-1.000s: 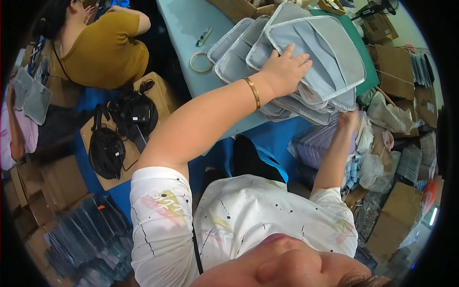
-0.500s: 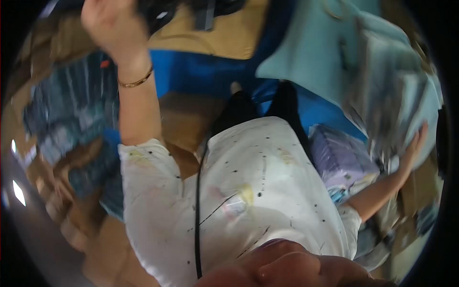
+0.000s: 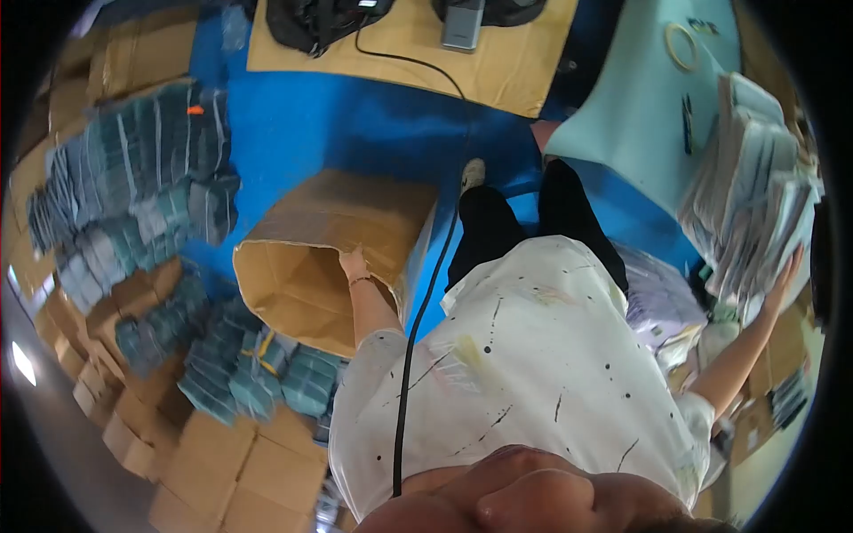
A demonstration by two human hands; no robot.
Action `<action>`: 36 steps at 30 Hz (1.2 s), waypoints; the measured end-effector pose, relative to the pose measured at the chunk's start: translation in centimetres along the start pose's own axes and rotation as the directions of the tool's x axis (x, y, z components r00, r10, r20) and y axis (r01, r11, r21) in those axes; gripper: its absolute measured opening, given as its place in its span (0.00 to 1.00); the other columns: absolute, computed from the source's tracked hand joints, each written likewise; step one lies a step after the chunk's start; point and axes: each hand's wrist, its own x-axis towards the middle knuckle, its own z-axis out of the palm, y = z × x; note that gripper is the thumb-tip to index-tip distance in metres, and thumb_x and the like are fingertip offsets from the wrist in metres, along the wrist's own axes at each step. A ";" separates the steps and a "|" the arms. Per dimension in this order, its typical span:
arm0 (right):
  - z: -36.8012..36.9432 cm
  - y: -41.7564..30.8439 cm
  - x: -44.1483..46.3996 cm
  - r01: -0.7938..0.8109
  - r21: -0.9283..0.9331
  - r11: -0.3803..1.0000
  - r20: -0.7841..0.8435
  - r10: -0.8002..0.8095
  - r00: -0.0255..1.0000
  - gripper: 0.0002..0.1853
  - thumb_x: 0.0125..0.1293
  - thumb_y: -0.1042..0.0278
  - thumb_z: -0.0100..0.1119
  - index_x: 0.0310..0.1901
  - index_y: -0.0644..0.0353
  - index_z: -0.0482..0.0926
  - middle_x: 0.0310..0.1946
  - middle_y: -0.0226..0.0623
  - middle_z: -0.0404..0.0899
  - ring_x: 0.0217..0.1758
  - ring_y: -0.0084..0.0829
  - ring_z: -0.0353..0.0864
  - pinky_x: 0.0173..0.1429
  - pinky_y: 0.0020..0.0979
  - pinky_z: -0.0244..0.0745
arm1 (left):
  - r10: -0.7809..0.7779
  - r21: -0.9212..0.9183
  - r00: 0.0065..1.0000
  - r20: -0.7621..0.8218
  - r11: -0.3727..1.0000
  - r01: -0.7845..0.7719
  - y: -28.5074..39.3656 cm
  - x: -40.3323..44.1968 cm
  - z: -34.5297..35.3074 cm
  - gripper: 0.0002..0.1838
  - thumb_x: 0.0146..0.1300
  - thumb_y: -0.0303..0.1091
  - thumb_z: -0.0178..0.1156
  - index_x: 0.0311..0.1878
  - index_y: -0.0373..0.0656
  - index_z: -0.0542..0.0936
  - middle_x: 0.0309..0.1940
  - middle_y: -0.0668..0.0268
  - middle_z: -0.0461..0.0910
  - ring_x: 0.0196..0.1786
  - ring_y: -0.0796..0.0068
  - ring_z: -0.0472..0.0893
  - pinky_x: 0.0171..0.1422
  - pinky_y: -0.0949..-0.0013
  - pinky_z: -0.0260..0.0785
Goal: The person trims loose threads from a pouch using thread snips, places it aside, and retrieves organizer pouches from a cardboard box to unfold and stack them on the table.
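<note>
Cardboard box (image 3: 324, 213) has its rim (image 3: 293, 244) within the left grip (image 3: 354, 263), which seems curled closed.

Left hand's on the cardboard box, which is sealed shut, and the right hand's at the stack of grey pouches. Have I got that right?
Not quite: the cardboard box isn't sealed; the head view shows one end open, its inside visible. The left hand is on it, and the right hand is at the stack of grey pouches.

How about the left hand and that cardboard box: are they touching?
Touching: the head view shows the left hand gripping the cardboard box by its upper rim.
</note>
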 end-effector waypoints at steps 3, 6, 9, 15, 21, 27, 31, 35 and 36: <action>0.3 -1.7 -0.3 0.094 -0.051 0.994 -0.024 -0.095 0.995 0.26 0.78 0.59 0.34 0.72 0.62 0.57 0.75 0.39 0.53 0.79 0.35 0.47 0.79 0.33 0.40 | 0.272 0.029 0.960 0.070 0.961 -0.275 3.2 -0.3 0.6 0.22 0.60 0.20 0.60 0.57 0.31 0.71 0.52 0.58 0.78 0.50 0.66 0.78 0.54 0.66 0.70; 1.1 -2.2 -0.5 0.124 -0.088 0.988 -0.083 -0.131 0.988 0.25 0.78 0.62 0.34 0.71 0.62 0.59 0.74 0.39 0.56 0.79 0.36 0.48 0.79 0.33 0.41 | 0.481 -0.006 0.858 0.181 0.873 -0.488 8.3 -3.3 2.5 0.20 0.58 0.19 0.59 0.55 0.32 0.72 0.48 0.60 0.80 0.47 0.68 0.79 0.53 0.67 0.70; 1.7 -3.3 -0.7 0.071 -0.121 0.990 -0.145 -0.089 0.986 0.25 0.77 0.60 0.36 0.71 0.57 0.62 0.73 0.38 0.58 0.78 0.35 0.50 0.79 0.34 0.41 | 0.576 -0.023 0.790 0.209 0.811 -0.585 12.2 -4.5 8.2 0.21 0.57 0.19 0.58 0.56 0.31 0.72 0.48 0.61 0.80 0.46 0.67 0.78 0.53 0.67 0.70; 1.9 -5.3 -0.9 -0.045 -0.207 0.977 -0.220 -0.002 0.976 0.23 0.75 0.55 0.42 0.68 0.49 0.68 0.70 0.38 0.64 0.75 0.40 0.58 0.76 0.41 0.50 | 0.562 -0.238 0.744 0.361 0.827 -0.509 15.3 -4.5 18.0 0.22 0.57 0.19 0.56 0.57 0.32 0.73 0.52 0.58 0.77 0.52 0.61 0.78 0.57 0.62 0.72; 0.3 -12.1 -0.3 -0.285 -0.317 0.905 -0.213 0.225 0.951 0.24 0.73 0.50 0.44 0.68 0.42 0.67 0.71 0.34 0.62 0.75 0.40 0.57 0.74 0.54 0.50 | 0.443 -0.226 0.879 0.175 0.887 -0.402 15.3 -16.2 22.3 0.30 0.60 0.31 0.63 0.63 0.30 0.67 0.58 0.45 0.72 0.57 0.54 0.76 0.61 0.57 0.71; -1.6 -12.5 -1.0 -0.250 0.031 0.968 -0.326 0.246 0.913 0.24 0.65 0.57 0.58 0.63 0.44 0.72 0.67 0.38 0.65 0.73 0.46 0.60 0.72 0.60 0.50 | 0.859 -0.108 0.065 0.507 0.138 -0.985 8.9 -40.6 30.9 0.18 0.62 0.26 0.60 0.55 0.34 0.72 0.49 0.49 0.75 0.53 0.55 0.76 0.59 0.56 0.68; -1.4 -12.0 -1.1 -0.207 0.120 0.971 -0.343 0.237 0.909 0.23 0.62 0.64 0.60 0.60 0.52 0.73 0.65 0.41 0.68 0.70 0.51 0.61 0.71 0.60 0.52 | 0.612 -0.500 -0.752 0.245 -0.585 -0.639 16.8 -56.3 39.0 0.19 0.66 0.34 0.59 0.57 0.37 0.72 0.57 0.50 0.71 0.64 0.47 0.69 0.65 0.45 0.60; -4.1 -10.3 -5.2 -0.074 0.448 0.891 -0.599 0.360 0.715 0.25 0.61 0.74 0.61 0.60 0.61 0.68 0.59 0.45 0.70 0.63 0.45 0.69 0.68 0.44 0.63 | 0.300 -0.354 -0.852 0.429 -0.812 -0.464 21.9 -63.7 42.8 0.26 0.68 0.49 0.54 0.59 0.38 0.71 0.64 0.49 0.66 0.68 0.38 0.62 0.67 0.39 0.54; -4.5 -9.5 -8.2 -0.109 0.452 0.885 -0.706 0.430 0.563 0.24 0.62 0.77 0.60 0.60 0.63 0.67 0.56 0.46 0.71 0.60 0.41 0.73 0.65 0.37 0.66 | 0.368 -0.396 -0.875 0.313 -0.787 -0.473 22.0 -63.3 43.0 0.26 0.68 0.51 0.54 0.59 0.40 0.71 0.62 0.49 0.68 0.67 0.39 0.63 0.66 0.40 0.56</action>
